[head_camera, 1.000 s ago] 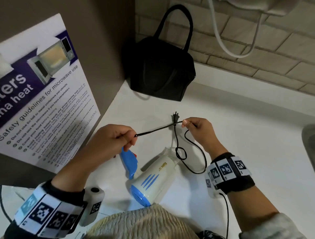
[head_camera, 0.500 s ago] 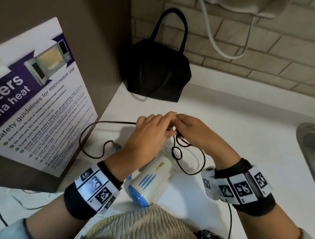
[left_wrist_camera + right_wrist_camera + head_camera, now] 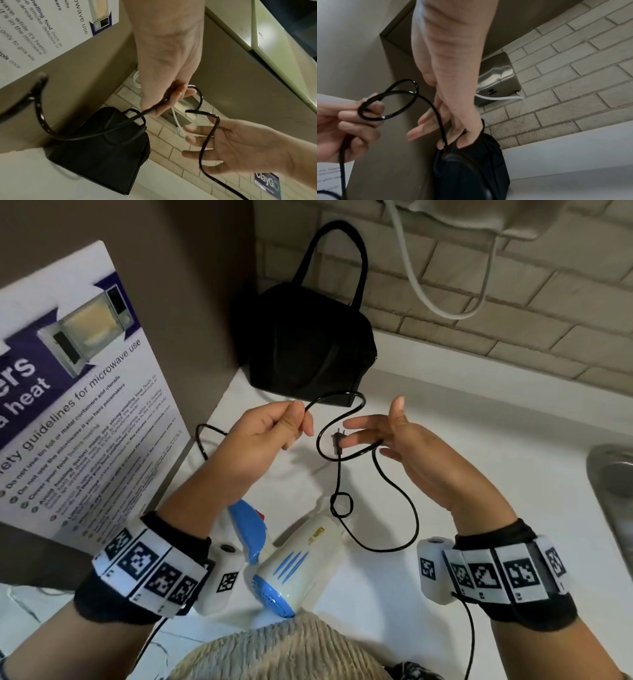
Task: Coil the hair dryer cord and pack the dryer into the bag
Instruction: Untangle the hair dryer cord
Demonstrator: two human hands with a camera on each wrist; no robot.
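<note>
The white and blue hair dryer [image 3: 301, 556] lies on the white counter [image 3: 496, 481] near me, its nozzle pointing away. Its black cord [image 3: 356, 402] rises from the counter between my hands. My left hand [image 3: 301, 419] pinches the cord between thumb and fingertips, as the left wrist view also shows [image 3: 173, 97]. My right hand [image 3: 373, 436] is held up with straight, spread fingers, and a loop of cord [image 3: 208, 136] hangs over them. The plug [image 3: 337, 440] dangles beside that hand. The black bag [image 3: 308, 347] stands upright in the back corner with its handles up.
A microwave safety poster [image 3: 68, 405] on a panel bounds the left side. A brick wall with a white hose [image 3: 428, 299] and a metal wall unit [image 3: 498, 78] is behind. A metal sink rim [image 3: 613, 474] shows at the right edge.
The hands were together over the cord; they have drawn apart. The left hand pulled cord to the left, and the right hand spread its fingers with a loop over them.
</note>
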